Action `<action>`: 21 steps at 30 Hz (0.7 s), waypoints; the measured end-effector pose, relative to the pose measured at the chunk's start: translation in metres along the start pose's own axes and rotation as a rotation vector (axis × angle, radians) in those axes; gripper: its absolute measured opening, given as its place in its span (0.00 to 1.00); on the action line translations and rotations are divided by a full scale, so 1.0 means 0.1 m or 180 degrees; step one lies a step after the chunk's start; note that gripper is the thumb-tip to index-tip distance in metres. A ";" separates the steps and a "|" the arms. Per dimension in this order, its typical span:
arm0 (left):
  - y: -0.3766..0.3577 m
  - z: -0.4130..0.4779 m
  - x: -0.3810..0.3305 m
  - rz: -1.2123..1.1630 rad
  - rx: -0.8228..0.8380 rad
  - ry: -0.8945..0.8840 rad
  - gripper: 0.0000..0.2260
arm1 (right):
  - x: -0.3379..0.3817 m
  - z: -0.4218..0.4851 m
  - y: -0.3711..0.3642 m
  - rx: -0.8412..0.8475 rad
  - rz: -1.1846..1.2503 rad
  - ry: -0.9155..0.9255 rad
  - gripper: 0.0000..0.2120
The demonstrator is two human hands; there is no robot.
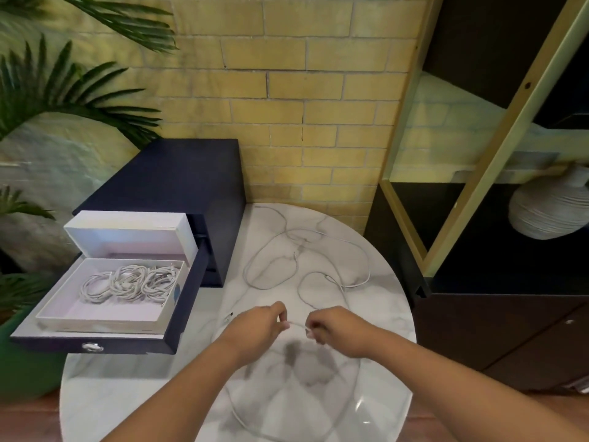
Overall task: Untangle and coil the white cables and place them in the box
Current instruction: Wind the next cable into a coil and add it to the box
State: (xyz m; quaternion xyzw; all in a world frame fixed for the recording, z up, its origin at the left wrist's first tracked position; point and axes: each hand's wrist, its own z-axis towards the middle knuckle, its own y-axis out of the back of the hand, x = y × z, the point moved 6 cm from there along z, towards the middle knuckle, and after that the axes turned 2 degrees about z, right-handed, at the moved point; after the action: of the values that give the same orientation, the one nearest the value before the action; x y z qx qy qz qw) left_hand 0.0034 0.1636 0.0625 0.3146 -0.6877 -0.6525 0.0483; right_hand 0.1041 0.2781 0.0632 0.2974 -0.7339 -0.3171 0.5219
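At the lower centre of the frame, the left hand (259, 323) and the right hand (334, 328) are both pinched shut on a thin white cable (298, 325), a short stretch spanning between them above the round white marble desk (127, 393). More loose white cable (274, 283) sprawls in tangled loops across the desk above the hands. At the left, an open white cardboard box (95, 320) holding coiled white cables (127, 282) sits in a dark blue drawer (92, 344).

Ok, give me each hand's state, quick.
Left hand: closed, pinching the white cable.
Right hand: closed, pinching the same cable.
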 end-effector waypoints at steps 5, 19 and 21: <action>0.26 0.00 0.11 -0.0315 -0.0168 0.0047 0.14 | -0.06 -0.02 0.70 -0.0982 0.0337 -0.0031 0.08; 1.21 0.15 -1.07 -0.3377 -0.0541 -0.0389 0.19 | 0.11 0.08 1.02 -0.1147 0.1126 0.0477 0.10; 1.30 0.17 -1.09 -0.3755 -0.0623 -0.0433 0.17 | 0.07 0.06 0.99 -0.1180 0.1617 0.0427 0.10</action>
State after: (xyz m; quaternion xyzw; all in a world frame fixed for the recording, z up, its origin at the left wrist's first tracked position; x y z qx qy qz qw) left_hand 0.0338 0.2262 0.2182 0.5946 -0.3354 -0.6482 -0.3373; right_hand 0.0860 0.3349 0.1426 0.0249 -0.6784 -0.2847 0.6769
